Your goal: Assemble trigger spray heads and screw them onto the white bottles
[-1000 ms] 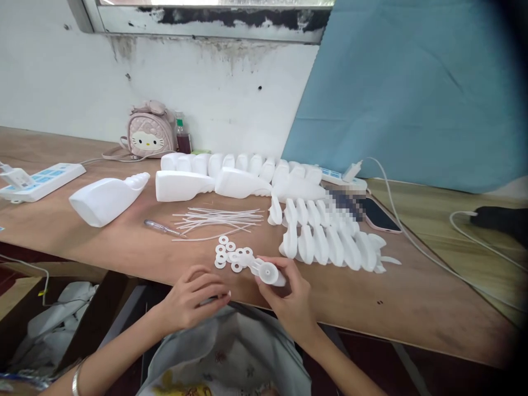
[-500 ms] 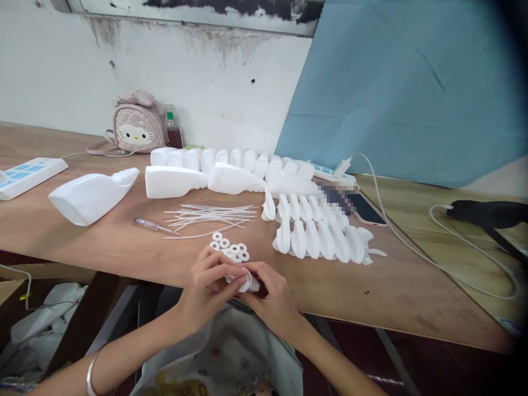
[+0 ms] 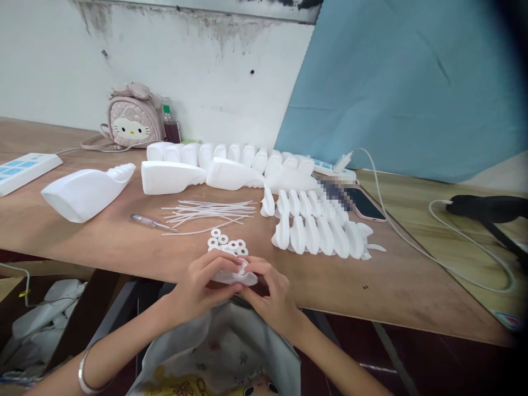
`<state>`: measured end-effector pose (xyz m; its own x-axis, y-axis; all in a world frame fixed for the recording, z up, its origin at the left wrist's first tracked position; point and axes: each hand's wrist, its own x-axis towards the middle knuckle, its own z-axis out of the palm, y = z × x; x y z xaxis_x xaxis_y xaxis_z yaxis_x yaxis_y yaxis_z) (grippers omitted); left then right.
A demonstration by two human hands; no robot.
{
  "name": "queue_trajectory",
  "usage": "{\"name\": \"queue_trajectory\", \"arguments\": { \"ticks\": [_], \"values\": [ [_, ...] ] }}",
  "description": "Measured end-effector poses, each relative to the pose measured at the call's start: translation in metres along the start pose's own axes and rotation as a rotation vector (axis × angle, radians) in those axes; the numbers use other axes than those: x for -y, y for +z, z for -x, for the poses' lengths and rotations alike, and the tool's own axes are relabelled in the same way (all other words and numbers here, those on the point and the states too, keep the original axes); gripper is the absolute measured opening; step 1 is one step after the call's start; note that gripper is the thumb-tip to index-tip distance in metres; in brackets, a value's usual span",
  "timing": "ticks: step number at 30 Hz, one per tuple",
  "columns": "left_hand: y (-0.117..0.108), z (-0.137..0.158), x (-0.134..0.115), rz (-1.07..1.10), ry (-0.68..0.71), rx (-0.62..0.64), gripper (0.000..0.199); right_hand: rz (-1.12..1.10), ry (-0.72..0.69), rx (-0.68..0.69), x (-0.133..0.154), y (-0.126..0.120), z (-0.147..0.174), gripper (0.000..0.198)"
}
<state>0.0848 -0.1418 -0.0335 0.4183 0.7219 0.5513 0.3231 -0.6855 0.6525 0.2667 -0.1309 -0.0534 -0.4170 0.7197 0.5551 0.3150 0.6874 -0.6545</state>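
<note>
Both hands meet at the table's front edge around a small white plastic piece (image 3: 235, 276) with a long rounded shape. My left hand (image 3: 208, 280) pinches it from the left, and my right hand (image 3: 268, 289) grips its right end. Fingers hide part of it. Right behind the fingers lies a small pile of white ring washers (image 3: 223, 239). Farther back are thin white tubes (image 3: 210, 212) in a loose bundle. A clear-handled screwdriver (image 3: 150, 221) rests left of them. Rows of curved white plastic pieces (image 3: 315, 231) stand to the right.
White bottles (image 3: 169, 177) line the back, and another bottle (image 3: 84, 192) lies at left. Beyond stand a pink bag (image 3: 134, 118) and a small dark bottle (image 3: 171, 126). A phone (image 3: 365, 203), white cable (image 3: 379, 203) and power strip (image 3: 27, 170) are also on the table. A box (image 3: 88, 300) sits below left.
The white plastic piece has turned so its long side lies sideways between my hands. My right fingers have come over its top, closer to my left fingers. The view has shifted slightly.
</note>
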Motion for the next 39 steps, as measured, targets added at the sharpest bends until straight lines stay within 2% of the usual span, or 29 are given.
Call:
{"name": "queue_trajectory", "arguments": {
  "ticks": [5,13,18,24,30,39],
  "values": [
    [0.002,0.001,0.002,-0.115,0.035,-0.029,0.019,0.055,-0.079,0.021,0.001,0.000,-0.001,0.017],
    [0.001,0.005,0.006,-0.175,0.105,0.033,0.024,0.199,-0.243,0.056,-0.001,-0.002,-0.003,0.029],
    [-0.002,0.005,0.003,-0.254,0.149,0.006,0.026,0.242,-0.265,0.040,0.001,-0.003,-0.002,0.026],
    [-0.005,0.003,0.000,-0.334,0.204,0.079,0.023,0.263,-0.290,0.101,0.004,-0.006,-0.004,0.023],
    [-0.008,0.007,0.001,-0.392,0.214,0.100,0.019,0.266,-0.318,0.106,-0.001,-0.005,-0.003,0.008],
    [-0.009,0.003,-0.003,-0.372,0.196,0.116,0.013,0.212,-0.295,0.086,0.000,-0.004,-0.007,0.005]
  ]
}}
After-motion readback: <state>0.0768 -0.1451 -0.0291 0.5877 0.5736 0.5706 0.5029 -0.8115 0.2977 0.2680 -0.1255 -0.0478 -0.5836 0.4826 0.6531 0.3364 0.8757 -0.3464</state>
